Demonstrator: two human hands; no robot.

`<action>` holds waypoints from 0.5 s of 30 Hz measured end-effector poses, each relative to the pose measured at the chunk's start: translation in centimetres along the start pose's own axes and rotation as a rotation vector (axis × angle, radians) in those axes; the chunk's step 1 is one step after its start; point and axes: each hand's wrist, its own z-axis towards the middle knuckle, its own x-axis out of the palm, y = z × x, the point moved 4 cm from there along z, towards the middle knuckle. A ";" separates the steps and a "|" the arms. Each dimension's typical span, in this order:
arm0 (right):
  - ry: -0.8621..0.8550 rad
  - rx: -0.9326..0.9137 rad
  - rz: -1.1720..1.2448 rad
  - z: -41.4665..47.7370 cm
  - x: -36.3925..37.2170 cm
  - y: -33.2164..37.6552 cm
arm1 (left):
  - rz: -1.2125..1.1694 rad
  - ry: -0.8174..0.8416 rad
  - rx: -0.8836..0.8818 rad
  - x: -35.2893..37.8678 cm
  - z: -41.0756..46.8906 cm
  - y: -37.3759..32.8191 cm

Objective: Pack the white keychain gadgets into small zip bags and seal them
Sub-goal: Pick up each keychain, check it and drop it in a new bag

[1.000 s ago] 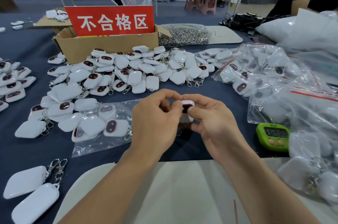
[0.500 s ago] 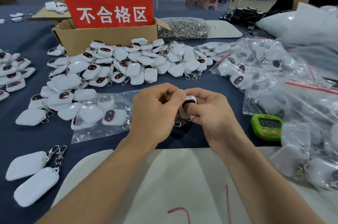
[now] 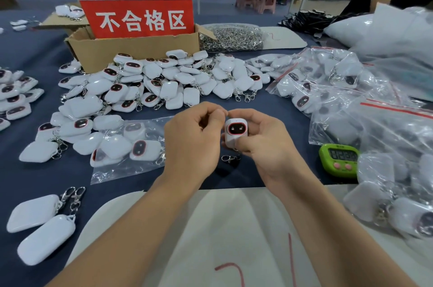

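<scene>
L hand & R hand: bare, slim fingers, nails cut short. Forearms bare too, uncovered as far as visible.

Reaches in from the lower edge with both bare forearms, angled toward each other. Holds the left hand with its back to the camera, fingers curled in, thumb tip pressed to forefinger tip at the upper left corner of the gadget; cannot tell whether anything is pinched there. Grips the gadget upright in the right hand, thumb laid across its lower front, forefinger arched over its top, other fingers tucked behind. Touches left fingertips to the right forefinger just above the gadget. Carries both wrists level, near each other but apart.
</scene>
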 end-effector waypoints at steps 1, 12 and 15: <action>-0.001 -0.004 -0.003 0.1 0.1 0.0 | 0.012 -0.007 0.006 -0.1 0.1 0.0; -0.122 -0.126 -0.315 0.5 -0.4 0.1 | 0.061 0.152 0.120 0.9 0.1 0.0; -0.171 -0.217 -0.404 0.2 -0.5 0.4 | 0.112 0.172 0.150 1.1 0.0 0.1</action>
